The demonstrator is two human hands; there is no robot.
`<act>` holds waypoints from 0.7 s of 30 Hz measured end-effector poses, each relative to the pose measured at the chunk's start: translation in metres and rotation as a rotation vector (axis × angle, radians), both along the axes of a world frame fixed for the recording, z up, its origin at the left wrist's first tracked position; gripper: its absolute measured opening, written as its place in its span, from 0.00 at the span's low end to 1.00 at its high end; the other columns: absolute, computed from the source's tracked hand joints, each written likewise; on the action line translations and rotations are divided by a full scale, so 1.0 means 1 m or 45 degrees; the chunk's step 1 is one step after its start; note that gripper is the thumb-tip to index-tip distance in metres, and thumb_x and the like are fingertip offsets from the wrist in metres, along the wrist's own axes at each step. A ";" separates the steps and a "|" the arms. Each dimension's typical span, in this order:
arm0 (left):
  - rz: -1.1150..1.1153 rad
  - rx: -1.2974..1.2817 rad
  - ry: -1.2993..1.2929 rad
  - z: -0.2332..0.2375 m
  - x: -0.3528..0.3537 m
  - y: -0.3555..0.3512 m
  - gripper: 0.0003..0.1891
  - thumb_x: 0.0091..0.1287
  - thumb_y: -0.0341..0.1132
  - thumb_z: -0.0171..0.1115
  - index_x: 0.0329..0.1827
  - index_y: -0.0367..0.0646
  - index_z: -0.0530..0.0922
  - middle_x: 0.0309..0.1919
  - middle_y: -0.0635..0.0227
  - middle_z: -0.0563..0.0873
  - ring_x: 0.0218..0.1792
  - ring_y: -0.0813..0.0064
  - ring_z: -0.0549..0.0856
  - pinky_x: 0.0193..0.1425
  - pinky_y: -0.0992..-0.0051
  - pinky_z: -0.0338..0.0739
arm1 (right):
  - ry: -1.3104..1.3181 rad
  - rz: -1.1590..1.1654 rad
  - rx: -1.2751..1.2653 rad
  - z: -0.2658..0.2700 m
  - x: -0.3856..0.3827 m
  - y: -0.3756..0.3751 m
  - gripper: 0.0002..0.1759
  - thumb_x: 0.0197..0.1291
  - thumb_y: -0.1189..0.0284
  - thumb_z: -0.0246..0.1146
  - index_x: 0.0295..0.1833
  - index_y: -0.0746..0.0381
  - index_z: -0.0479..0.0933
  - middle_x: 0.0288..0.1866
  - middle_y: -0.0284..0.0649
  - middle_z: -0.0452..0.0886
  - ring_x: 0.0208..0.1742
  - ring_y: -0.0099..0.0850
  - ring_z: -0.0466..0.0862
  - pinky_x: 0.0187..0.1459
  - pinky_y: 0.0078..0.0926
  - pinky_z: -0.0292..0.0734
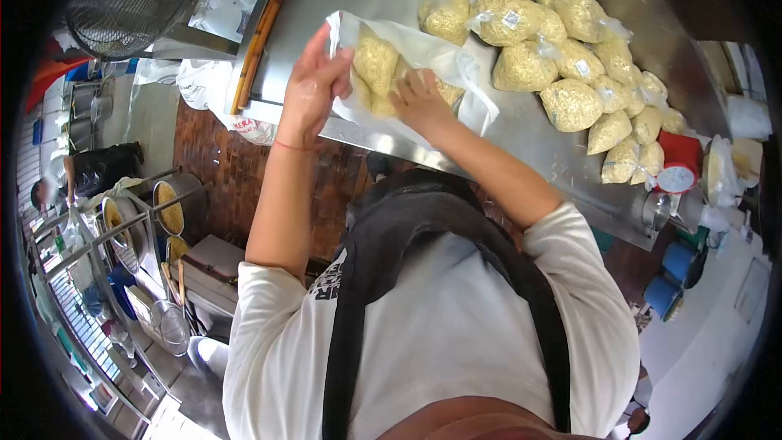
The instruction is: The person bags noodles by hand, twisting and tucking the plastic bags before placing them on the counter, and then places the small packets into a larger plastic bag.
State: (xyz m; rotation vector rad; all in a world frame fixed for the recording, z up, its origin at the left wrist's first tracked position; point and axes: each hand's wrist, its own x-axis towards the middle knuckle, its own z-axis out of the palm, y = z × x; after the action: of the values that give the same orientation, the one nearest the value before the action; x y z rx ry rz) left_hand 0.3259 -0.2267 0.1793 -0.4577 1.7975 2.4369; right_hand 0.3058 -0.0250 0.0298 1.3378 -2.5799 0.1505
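Observation:
On the steel counter, a white plastic carrier bag (352, 33) lies spread with its mouth toward me. Inside it are small clear bags (376, 65) filled with pale yellow bits, which look like shreds or flakes. My left hand (314, 85) pinches the left edge of the carrier bag between thumb and fingers. Reaching into the carrier bag, my right hand (425, 106) has its fingers curled over the filled bags; its fingertips are partly hidden. Many similar tied bags (525, 67), some with white labels, are heaped right of the carrier bag.
A red scale (678, 165) stands at the counter's right end, by a metal jug (656, 210). Wooden sticks (265, 41) lie along the counter's left edge. Left are white bags (204, 85), a rack with pots (169, 205) and a person in dark clothing (102, 171).

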 end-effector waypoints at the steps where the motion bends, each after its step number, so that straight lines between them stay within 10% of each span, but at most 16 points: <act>1: -0.019 0.027 -0.004 0.004 -0.001 -0.002 0.29 0.73 0.29 0.59 0.77 0.45 0.64 0.20 0.81 0.65 0.21 0.86 0.63 0.27 0.80 0.60 | -0.305 -0.026 0.224 0.034 -0.005 -0.009 0.18 0.63 0.69 0.58 0.58 0.57 0.79 0.63 0.48 0.77 0.66 0.45 0.75 0.71 0.53 0.60; 3: -0.034 0.062 -0.003 0.007 -0.001 -0.005 0.28 0.73 0.29 0.58 0.76 0.44 0.65 0.20 0.81 0.64 0.20 0.87 0.62 0.26 0.81 0.57 | -0.931 -0.079 0.663 0.093 -0.014 -0.029 0.24 0.66 0.69 0.54 0.67 0.57 0.75 0.70 0.50 0.73 0.72 0.49 0.69 0.75 0.58 0.51; 6: -0.061 0.100 0.001 0.003 0.004 -0.013 0.29 0.71 0.29 0.62 0.75 0.39 0.65 0.22 0.81 0.67 0.20 0.87 0.63 0.25 0.80 0.57 | -0.581 0.053 -0.188 0.054 -0.026 -0.042 0.29 0.65 0.69 0.57 0.73 0.57 0.68 0.75 0.46 0.68 0.77 0.47 0.64 0.77 0.54 0.50; 10: -0.136 0.114 -0.018 0.006 0.014 -0.021 0.28 0.71 0.29 0.62 0.74 0.39 0.67 0.21 0.82 0.67 0.19 0.88 0.62 0.24 0.81 0.56 | -1.002 -0.076 0.378 0.088 -0.062 -0.040 0.35 0.58 0.77 0.61 0.74 0.57 0.67 0.78 0.45 0.64 0.79 0.43 0.62 0.77 0.55 0.51; 15: -0.093 0.071 -0.073 -0.019 0.026 -0.022 0.28 0.71 0.32 0.63 0.73 0.39 0.68 0.22 0.80 0.69 0.20 0.87 0.66 0.26 0.81 0.61 | -0.460 -0.681 0.209 0.041 -0.109 0.048 0.37 0.52 0.81 0.61 0.71 0.52 0.71 0.77 0.43 0.66 0.75 0.45 0.68 0.73 0.51 0.62; 18: -0.119 -0.011 -0.126 -0.023 0.028 -0.017 0.23 0.72 0.33 0.62 0.68 0.37 0.73 0.23 0.79 0.70 0.22 0.85 0.68 0.28 0.80 0.65 | -0.824 -0.466 -0.277 0.081 -0.113 0.084 0.34 0.51 0.83 0.60 0.68 0.56 0.74 0.73 0.46 0.70 0.70 0.50 0.71 0.69 0.43 0.67; 21: -0.137 0.005 -0.193 -0.032 0.027 -0.015 0.18 0.72 0.34 0.62 0.62 0.37 0.78 0.23 0.80 0.70 0.23 0.86 0.69 0.28 0.81 0.65 | -0.293 -0.766 -0.489 0.087 -0.129 0.120 0.33 0.49 0.85 0.60 0.65 0.56 0.75 0.64 0.51 0.74 0.60 0.51 0.76 0.61 0.41 0.72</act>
State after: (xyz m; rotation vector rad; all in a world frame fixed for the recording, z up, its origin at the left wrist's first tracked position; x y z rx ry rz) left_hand 0.3526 -0.2421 0.1475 -0.5163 1.7101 2.2688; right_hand 0.1769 0.0951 0.1167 0.4074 -2.8135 0.6777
